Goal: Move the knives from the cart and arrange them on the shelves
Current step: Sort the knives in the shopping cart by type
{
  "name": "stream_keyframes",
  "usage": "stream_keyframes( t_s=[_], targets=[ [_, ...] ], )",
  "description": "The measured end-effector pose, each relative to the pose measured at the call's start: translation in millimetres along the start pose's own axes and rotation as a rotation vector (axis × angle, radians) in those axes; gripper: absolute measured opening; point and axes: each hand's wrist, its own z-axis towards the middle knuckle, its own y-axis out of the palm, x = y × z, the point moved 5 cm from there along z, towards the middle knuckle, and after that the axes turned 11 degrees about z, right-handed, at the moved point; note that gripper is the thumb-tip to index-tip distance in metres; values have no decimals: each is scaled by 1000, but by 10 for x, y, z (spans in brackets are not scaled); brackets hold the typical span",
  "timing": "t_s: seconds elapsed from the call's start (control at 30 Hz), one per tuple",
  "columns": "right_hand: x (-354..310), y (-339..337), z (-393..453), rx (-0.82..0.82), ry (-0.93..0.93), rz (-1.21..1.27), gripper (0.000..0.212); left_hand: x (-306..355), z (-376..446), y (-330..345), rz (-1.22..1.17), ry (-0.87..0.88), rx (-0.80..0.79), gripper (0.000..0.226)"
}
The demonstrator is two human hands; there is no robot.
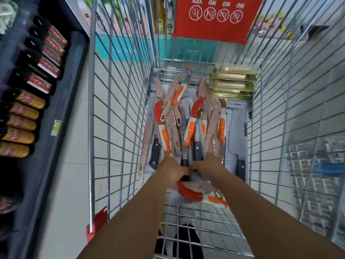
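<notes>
Knives are lying heaped in the wire cart: pale pink sheathed ones, curved red blades on orange-and-white handles, black-handled ones in grey packs. You are reaching both arms down into the basket, your left hand and right hand meeting over the black-handled packs, fingers curled; whether either is actually gripping a pack, you cannot tell. One red-bladed knife is lying beneath your wrists. Gold packets are sitting stacked at the far right corner.

At twelve o'clock, the cart's red sign reads, upside down, "YES NO NO NO". The teal box below shows blurred lettering, unreadable.
</notes>
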Motion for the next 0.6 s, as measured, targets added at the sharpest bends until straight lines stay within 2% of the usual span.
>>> stream_keyframes(
  t_s=[0.07, 0.13, 0.2, 0.33, 0.5, 0.6],
  targets=[
    [20, 26, -56, -15, 8, 24, 37, -76, 47, 1, -148, -30, 46, 93],
    [15, 68, -115, -9, 1, 13, 32, -107, -25, -29, -212, -56, 13, 117],
    [14, 113, -157, -1, 9, 15, 19, -130, -134, -97, -173, -51, -15, 117],
    [-34, 223, -278, 20, 32, 71, 15, -185, -171, -220, -164, -13, 14, 108],
    [-154, 307, -425, 85, -19, 39, 61, -195, -263, -338, -165, 77, 33, 113],
    [-223, 309, -587, 127, -64, 41, 74, -185, -361, -397, -205, 114, 33, 112]
  ],
)
